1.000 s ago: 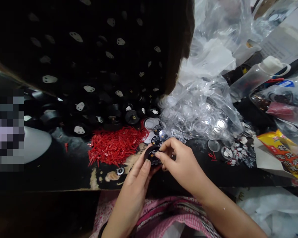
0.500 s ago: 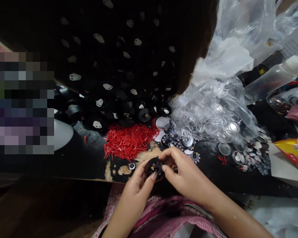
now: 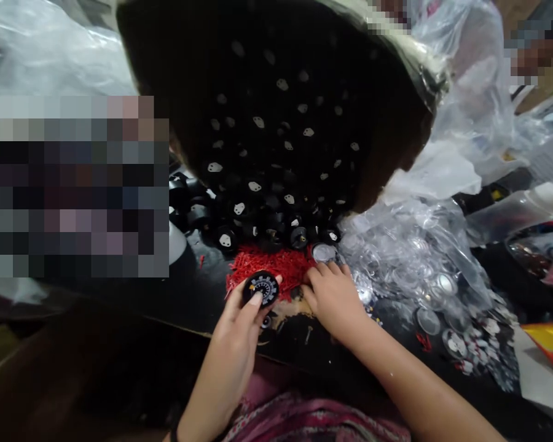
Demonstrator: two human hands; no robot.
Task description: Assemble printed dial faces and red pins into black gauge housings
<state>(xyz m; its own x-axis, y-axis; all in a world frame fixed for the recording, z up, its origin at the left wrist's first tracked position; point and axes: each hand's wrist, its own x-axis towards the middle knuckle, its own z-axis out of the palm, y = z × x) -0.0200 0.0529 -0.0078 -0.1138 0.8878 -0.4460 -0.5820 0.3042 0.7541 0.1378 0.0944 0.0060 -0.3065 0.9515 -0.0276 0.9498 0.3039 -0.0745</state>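
Observation:
My left hand (image 3: 245, 316) grips a black round dial gauge (image 3: 261, 290), its thumb lying on the printed face. White scale marks and a small yellow mark show on that face. My right hand (image 3: 332, 301) is at the right edge of a heap of small red pointers (image 3: 270, 261), palm down. Its fingers are bent, with thumb and forefinger slightly apart at the heap; nothing is visible between them. A small round dark part (image 3: 266, 321) lies on the table just below the gauge.
Behind the red heap, many black round housings (image 3: 225, 239) spill from a large dark sack (image 3: 276, 37). Clear plastic covers (image 3: 428, 319) in a plastic bag (image 3: 396, 233) lie to the right. Small metal parts (image 3: 483, 350), a bottle (image 3: 511, 212) and a yellow packet (image 3: 550, 347) are farther right.
My right hand has left the gauge and moved to the red heap. My left hand has raised the gauge and turned its face up. The camera view has shifted.

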